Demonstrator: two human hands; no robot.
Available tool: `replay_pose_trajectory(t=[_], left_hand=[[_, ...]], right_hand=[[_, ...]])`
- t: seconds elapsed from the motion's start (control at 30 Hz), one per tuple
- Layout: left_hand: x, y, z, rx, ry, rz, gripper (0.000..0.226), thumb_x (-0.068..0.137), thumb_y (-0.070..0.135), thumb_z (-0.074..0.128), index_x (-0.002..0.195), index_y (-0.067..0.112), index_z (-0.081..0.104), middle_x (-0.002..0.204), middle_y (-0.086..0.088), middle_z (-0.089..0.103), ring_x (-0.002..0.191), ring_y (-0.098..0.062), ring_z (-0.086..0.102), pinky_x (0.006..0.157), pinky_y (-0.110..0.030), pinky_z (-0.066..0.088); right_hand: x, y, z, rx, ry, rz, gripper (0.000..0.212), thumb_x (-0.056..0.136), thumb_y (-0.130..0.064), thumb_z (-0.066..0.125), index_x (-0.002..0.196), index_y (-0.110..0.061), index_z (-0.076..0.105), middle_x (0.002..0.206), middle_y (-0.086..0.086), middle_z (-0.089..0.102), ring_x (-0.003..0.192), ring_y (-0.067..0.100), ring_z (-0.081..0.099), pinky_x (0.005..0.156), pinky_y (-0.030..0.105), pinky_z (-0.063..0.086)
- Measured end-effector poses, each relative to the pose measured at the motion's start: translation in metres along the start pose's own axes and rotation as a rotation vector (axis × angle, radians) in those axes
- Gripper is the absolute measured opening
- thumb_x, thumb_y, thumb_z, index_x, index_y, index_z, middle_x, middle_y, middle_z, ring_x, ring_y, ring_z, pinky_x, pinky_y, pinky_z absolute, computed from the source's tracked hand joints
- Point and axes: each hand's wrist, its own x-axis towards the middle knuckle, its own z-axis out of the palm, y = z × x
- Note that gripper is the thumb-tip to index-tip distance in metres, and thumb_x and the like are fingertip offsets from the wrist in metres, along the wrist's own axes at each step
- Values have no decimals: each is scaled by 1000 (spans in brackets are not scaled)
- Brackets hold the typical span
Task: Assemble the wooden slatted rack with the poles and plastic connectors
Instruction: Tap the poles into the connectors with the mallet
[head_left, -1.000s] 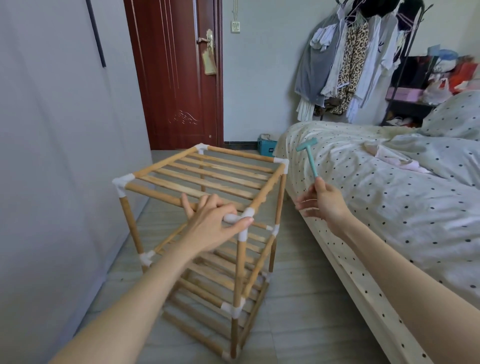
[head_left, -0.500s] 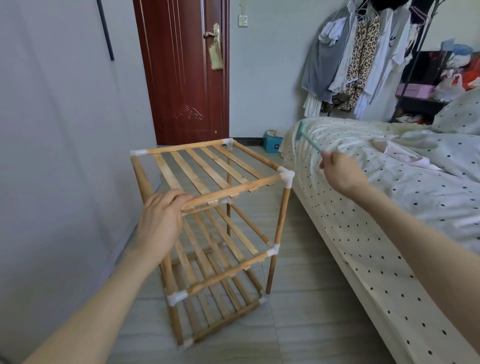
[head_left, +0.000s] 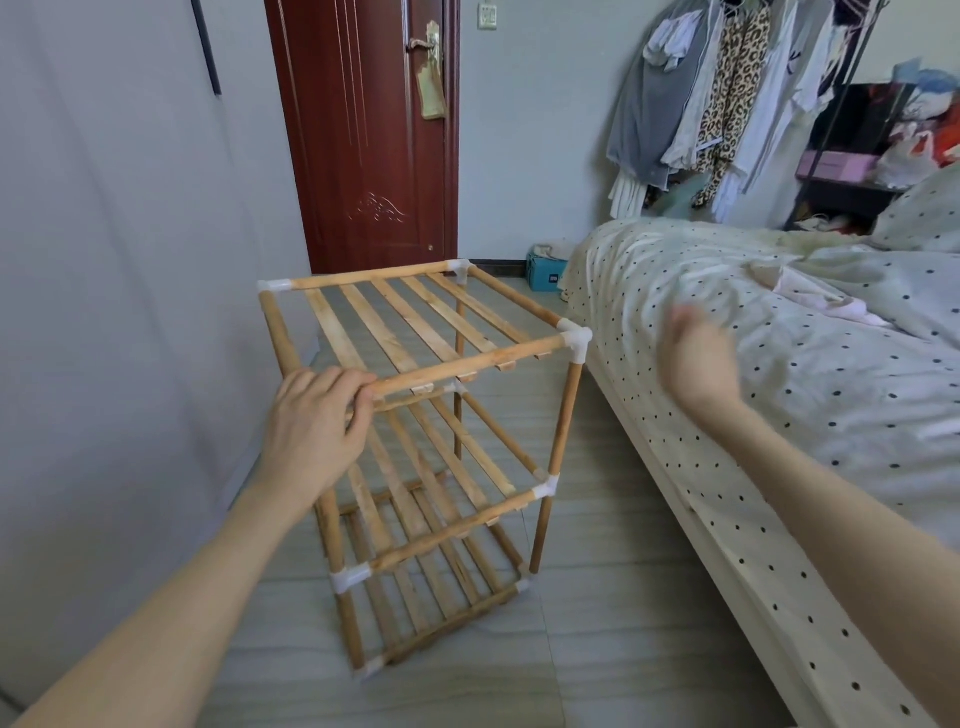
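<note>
The wooden slatted rack stands upright on the floor with three slatted tiers, its poles joined by white plastic connectors. My left hand grips the rack's near left top corner, fingers curled over the front pole. My right hand is blurred by motion above the bed's edge, to the right of the rack and apart from it. I see nothing in it. A faint teal blur shows beyond the foot of the bed; I cannot tell what it is.
A bed with a dotted cover runs along the right, close to the rack. A grey wall is on the left, a red door behind. Hanging clothes and a blue box are at the back.
The rack has been turned and set upright on the floor. My left hand moved to its near left corner. The teal hammer is no longer seen in my right hand, which swung toward the bed.
</note>
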Motion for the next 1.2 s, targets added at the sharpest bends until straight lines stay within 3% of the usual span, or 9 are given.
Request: replay_pose_trajectory(t=[0.1, 0.17, 0.27, 0.37, 0.4, 0.53, 0.7, 0.97, 1.2], left_hand=[[-1, 1, 1, -7, -21, -13, 40, 91, 32, 33, 96, 13, 67, 81, -3, 67, 73, -28, 57, 73, -37, 45], [0, 2, 3, -8, -23, -24, 40, 91, 32, 32, 98, 13, 67, 82, -2, 66, 74, -27, 56, 73, -37, 45], [-1, 2, 3, -15, -21, -24, 39, 91, 32, 32, 97, 14, 67, 81, -2, 66, 73, -27, 56, 72, -37, 44], [1, 1, 3, -17, -12, -20, 39, 91, 32, 33, 96, 14, 67, 81, -2, 67, 72, -26, 56, 72, -37, 45], [0, 0, 4, -17, -6, -19, 39, 91, 32, 33, 96, 14, 67, 80, -2, 66, 72, -26, 56, 72, -37, 45], [-2, 4, 4, -18, 3, -16, 38, 90, 32, 35, 95, 13, 67, 77, -1, 64, 71, -26, 55, 73, -36, 45], [-2, 1, 3, 2, -23, 16, 39, 88, 38, 39, 100, 14, 67, 79, -1, 64, 74, -26, 55, 77, -39, 46], [-3, -2, 9, 83, 14, 46, 27, 84, 25, 69, 108, 12, 68, 78, -4, 61, 72, -30, 55, 75, -40, 49], [-1, -33, 11, 127, 15, 2, 24, 87, 25, 62, 107, 14, 68, 94, -5, 67, 98, -36, 55, 88, -50, 41]], right_hand=[[1, 20, 13, -156, -291, 26, 36, 103, -22, 24, 107, -6, 56, 79, 11, 55, 77, 31, 54, 66, 34, 43], [11, 10, -1, 57, -19, -36, 42, 103, -29, 22, 83, -6, 51, 76, 13, 54, 77, 32, 52, 66, 34, 39], [8, 5, -4, 176, 268, -50, 36, 103, -30, 22, 93, -7, 48, 74, 9, 51, 73, 30, 49, 64, 34, 33], [-3, 22, 30, -132, -290, 89, 39, 102, -27, 22, 111, -4, 53, 78, 9, 55, 71, 28, 55, 66, 34, 42], [-1, 25, 31, -174, -312, 80, 40, 102, -28, 22, 108, -5, 55, 76, 8, 53, 70, 28, 53, 67, 34, 42], [7, 7, 11, 102, 188, 6, 43, 103, -33, 21, 92, -4, 51, 81, 16, 55, 75, 32, 53, 67, 35, 39], [0, 21, 40, -80, -336, 208, 40, 101, -23, 24, 129, -7, 48, 91, 12, 56, 70, 25, 51, 67, 36, 44], [-3, 27, 62, 366, -236, 298, 45, 103, -29, 24, 124, 3, 47, 88, 18, 62, 65, 25, 59, 65, 38, 56], [-3, 32, 113, 781, -228, 502, 42, 103, -29, 27, 133, -2, 41, 116, 12, 54, 105, 23, 54, 94, 40, 49]])
